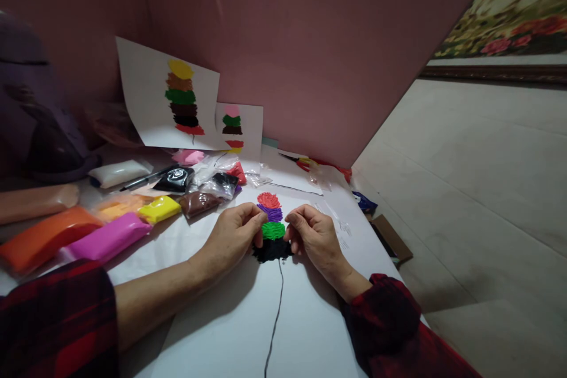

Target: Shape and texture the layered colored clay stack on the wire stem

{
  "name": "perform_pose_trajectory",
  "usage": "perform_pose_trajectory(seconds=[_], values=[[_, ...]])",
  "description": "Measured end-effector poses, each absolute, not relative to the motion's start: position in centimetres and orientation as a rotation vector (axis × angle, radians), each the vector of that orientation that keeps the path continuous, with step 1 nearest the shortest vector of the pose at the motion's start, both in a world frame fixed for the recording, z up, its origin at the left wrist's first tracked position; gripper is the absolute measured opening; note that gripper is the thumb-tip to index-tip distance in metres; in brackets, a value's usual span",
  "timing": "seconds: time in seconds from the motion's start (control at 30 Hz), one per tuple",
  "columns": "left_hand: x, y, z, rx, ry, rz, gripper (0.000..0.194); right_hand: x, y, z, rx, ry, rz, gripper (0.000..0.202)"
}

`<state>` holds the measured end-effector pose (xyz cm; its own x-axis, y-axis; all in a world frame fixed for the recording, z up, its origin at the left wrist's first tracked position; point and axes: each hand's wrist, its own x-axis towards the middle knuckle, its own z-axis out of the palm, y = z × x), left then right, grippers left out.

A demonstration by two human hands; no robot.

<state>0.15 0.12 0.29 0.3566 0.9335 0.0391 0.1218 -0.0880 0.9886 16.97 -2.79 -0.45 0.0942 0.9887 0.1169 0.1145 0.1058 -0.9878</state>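
On a white paper sheet (212, 331) lies a stack of coloured clay bands: red clay (269, 200) at the top, then purple clay (270, 212), green clay (273, 230) and black clay (271, 251). A thin dark line (278, 313) runs down from the black band toward me. At the left edge of the stack, my left hand (237, 230) is closed in a pinch. My right hand (314, 236) pinches at the right edge, level with the green band. Whatever sits between the fingertips is too small to make out.
Bags of coloured clay crowd the left side, among them an orange bag (51, 236), a magenta bag (108, 236) and a yellow bag (159, 208). Two paper sheets with similar stacks (153, 106) lean against the pink wall. Scissors (303, 162) lie at the back.
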Motion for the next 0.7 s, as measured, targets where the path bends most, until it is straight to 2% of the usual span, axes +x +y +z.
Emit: perform_pose_trajectory(seconds=[0.7], values=[[0.26, 0.16, 0.23, 1.503, 1.007, 0.908, 0.025, 17.25, -2.13, -0.81, -1.186, -1.206, 1.038, 0.035]])
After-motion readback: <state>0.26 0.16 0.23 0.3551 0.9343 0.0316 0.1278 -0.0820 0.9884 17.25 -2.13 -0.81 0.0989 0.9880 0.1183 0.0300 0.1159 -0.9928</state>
